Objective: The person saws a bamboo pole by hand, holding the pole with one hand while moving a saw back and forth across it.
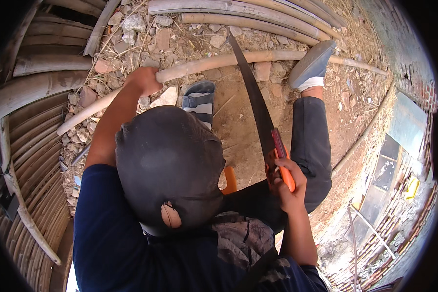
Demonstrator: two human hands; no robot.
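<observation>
Tan pole (204, 64) passes through the left hand (145, 81), emerging both sides.

The single head view, a wide fisheye, looks steeply down from just above and behind the person's dark-covered head (168, 165), which looms near the lens; both hands (145, 81) and the ground (241, 119) lie farther off.

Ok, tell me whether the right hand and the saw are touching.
Touching. The head view shows the right hand gripping the saw by its orange handle, with fingers curled onto it.
</observation>
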